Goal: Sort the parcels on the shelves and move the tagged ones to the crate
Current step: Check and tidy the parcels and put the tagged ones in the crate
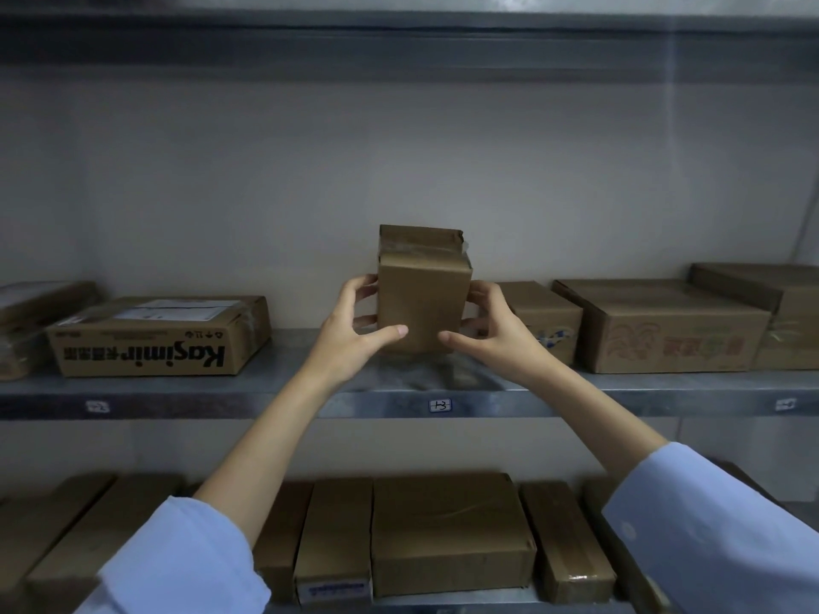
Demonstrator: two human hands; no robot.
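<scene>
Cardboard fills the middle shelf (pixel 186 394), a grey metal ledge with small white labels stuck along its front edge. At the far left sits a taped box (pixel 31 321), partly cut off by the frame, and just beside it lies a flat carton (pixel 155 336) with a white shipping label on its lid and the word Kasimir printed upside down on its front face. Near the centre, the left hand (pixel 350 330) is closed on the left side of a small plain parcel (pixel 421 299), thumb across the front face and fingers wrapped behind the edge. This parcel stands upright over the shelf, its top flaps sealed with clear tape. The right hand (pixel 492 332) grips the opposite side in the same manner, thumb on the front. Both forearms are bare, with pale blue sleeves (pixel 186 565) pushed back. Right of the hands rests a small printed box (pixel 547 319), then a wide carton with red print (pixel 669 330), and another box (pixel 780 303) at the edge. Below, the lower shelf carries a row of brown parcels (pixel 447 529) lying side by side.
</scene>
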